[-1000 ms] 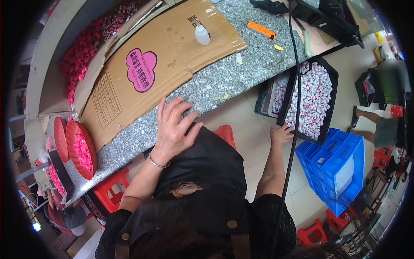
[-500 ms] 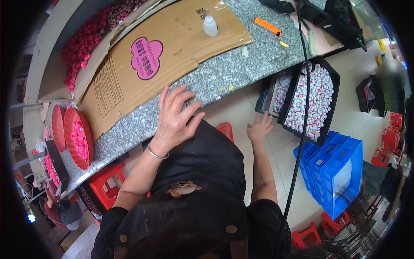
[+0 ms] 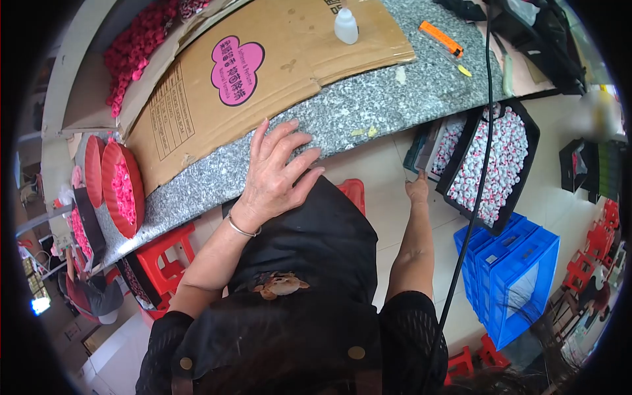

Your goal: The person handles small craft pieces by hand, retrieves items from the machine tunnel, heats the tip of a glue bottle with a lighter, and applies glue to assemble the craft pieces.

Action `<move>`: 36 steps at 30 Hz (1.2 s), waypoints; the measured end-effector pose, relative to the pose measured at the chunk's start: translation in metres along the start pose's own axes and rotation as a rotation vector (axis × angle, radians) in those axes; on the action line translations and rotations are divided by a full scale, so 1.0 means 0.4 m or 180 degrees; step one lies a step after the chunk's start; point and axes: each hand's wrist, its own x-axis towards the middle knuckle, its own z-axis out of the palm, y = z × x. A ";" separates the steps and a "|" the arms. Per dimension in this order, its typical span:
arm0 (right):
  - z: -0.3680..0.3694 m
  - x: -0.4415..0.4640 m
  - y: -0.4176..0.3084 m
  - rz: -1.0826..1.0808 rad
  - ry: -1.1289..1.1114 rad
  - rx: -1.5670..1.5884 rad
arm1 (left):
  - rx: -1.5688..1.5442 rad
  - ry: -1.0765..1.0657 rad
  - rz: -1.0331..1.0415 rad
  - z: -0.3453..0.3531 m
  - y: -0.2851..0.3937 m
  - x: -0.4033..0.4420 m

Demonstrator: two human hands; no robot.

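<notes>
My left hand (image 3: 280,172) lies with spread fingers at the front edge of the grey speckled worktop (image 3: 217,172), holding nothing. Beside its fingertips is the flattened cardboard sheet (image 3: 191,99) with a pink printed label. My right hand (image 3: 417,189) is low on the right, its fingers closed at the near corner of a light-rimmed tray (image 3: 431,155); part of the grip is hidden. Small white and pink pieces fill that tray. Overlapping it on the right is a black tray (image 3: 454,187) full of similar white pieces (image 3: 490,164).
A white squeeze bottle (image 3: 346,27) stands on the cardboard. An orange cutter (image 3: 441,38) lies farther right. Red dishes (image 3: 125,220) with pink pieces are at left. Blue crates (image 3: 490,283) and red stools (image 3: 161,260) stand below. A black cable (image 3: 475,197) hangs across the view.
My right hand has moved from open in the air to the corner of the light-rimmed tray, and its fingers have closed. My left hand stays spread at the worktop edge. The view has shifted slightly.
</notes>
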 end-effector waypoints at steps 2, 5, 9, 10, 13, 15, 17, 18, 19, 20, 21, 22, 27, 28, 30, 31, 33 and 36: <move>0.023 0.011 0.012 0.0155 -0.0185 0.0396 | 0.0002 -0.0026 -0.0023 -0.002 -0.001 0.002; 0.064 0.039 0.035 0.0732 -0.0073 0.1465 | -0.0013 -0.0077 -0.0082 -0.003 -0.001 0.005; -0.014 0.021 -0.050 0.2068 0.0443 0.3528 | 0.0075 -0.0073 0.0011 0.007 -0.004 0.006; 0.019 0.043 -0.014 0.1526 0.0443 0.3027 | 0.0114 -0.0068 0.0008 0.010 0.001 0.008; 0.081 0.038 0.022 0.0302 0.0198 0.1487 | 0.0191 -0.0006 0.0001 0.003 0.009 0.011; 0.091 -0.037 -0.017 0.0048 -0.0064 0.0851 | 0.0101 0.0092 -0.0035 0.005 0.007 0.011; 0.107 -0.095 -0.010 -0.0057 -0.0260 0.0786 | 0.0061 0.0144 -0.0003 0.006 0.004 0.006; 0.109 -0.121 -0.014 -0.0072 -0.0397 0.0824 | -0.0004 0.0077 0.0008 0.002 0.005 0.003; 0.108 -0.137 -0.022 -0.0123 -0.0528 0.0849 | -0.0048 0.0038 0.0005 -0.001 0.008 0.005; 0.108 -0.153 -0.021 -0.0070 -0.0355 0.0770 | -0.0073 0.0047 -0.0017 -0.003 0.006 0.012; 0.091 -0.141 -0.035 -0.0069 -0.0162 0.0694 | -0.0050 0.0001 0.0027 -0.008 0.003 0.009; 0.052 -0.119 -0.059 -0.0152 -0.0015 0.0721 | -0.0069 -0.0023 0.0023 -0.011 -0.001 0.007; -0.098 -0.118 -0.054 -0.0150 0.0530 0.0659 | -0.0287 -0.0163 -0.0069 -0.027 -0.008 0.006; -0.126 -0.115 -0.050 -0.0145 0.0527 0.0584 | -0.0318 -0.0156 -0.0099 -0.027 -0.009 0.002; -0.138 -0.123 -0.051 -0.0123 0.0536 0.0509 | -0.0382 -0.0134 -0.0088 -0.024 -0.012 0.004; -0.142 -0.135 -0.044 -0.0092 0.0563 0.0501 | -0.0354 -0.0155 -0.0062 -0.023 -0.011 0.008; -0.127 -0.175 -0.022 -0.0103 0.0558 0.0441 | -0.0310 -0.0210 0.0006 -0.027 -0.009 0.006; -0.068 -0.242 0.028 -0.0087 0.0318 0.0277 | -0.0271 -0.0205 -0.0065 -0.026 -0.002 0.006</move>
